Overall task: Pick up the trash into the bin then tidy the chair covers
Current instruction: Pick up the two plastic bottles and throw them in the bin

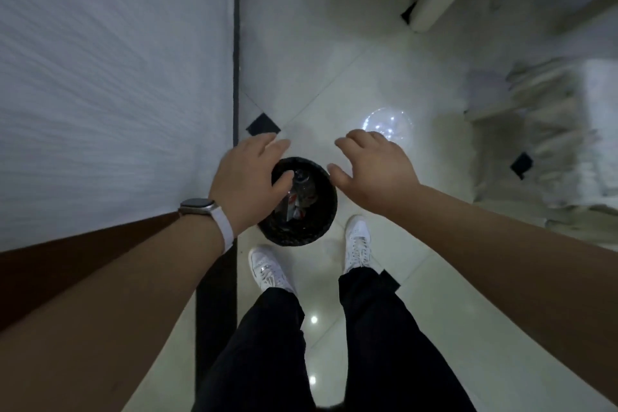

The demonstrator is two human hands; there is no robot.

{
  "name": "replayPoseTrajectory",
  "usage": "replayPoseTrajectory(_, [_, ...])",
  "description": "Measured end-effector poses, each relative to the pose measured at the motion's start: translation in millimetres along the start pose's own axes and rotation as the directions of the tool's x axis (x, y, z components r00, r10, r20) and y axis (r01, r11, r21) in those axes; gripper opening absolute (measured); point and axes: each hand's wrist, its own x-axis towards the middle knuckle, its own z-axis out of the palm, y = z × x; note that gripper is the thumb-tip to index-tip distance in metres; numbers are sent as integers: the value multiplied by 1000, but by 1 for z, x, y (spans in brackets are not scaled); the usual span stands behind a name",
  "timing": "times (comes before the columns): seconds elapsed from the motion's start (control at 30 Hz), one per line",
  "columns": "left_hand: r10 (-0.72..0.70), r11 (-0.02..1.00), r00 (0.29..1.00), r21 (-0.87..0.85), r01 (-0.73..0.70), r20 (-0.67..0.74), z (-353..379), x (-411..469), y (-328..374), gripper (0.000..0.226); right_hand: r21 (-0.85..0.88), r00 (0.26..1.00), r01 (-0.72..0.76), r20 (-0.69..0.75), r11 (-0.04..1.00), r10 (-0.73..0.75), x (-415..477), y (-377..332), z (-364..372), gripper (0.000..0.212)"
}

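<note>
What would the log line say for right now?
left hand: open above round black bin | right hand: open, empty | bin: trash inside | crumpled white chair cover: untouched

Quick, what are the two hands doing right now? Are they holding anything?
Left hand: open, fingers relaxed, holding nothing, over the bin.
Right hand: open, fingers spread, holding nothing.

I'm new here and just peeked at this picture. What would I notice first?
The left hand and the right hand, both open, hover over a round black bin on the pale floor, with trash inside. Just beyond the right hand a clear, shiny ball lies there; rumpled white chair covers sit far right.
</note>
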Motion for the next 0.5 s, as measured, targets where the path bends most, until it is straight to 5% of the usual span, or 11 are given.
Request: replayPoseTrajectory(0.5, [272,953,914,218,-211,-303,-193,-3,163,48,-113,957,-18,-289,993,-16,-95,10,-229,59])
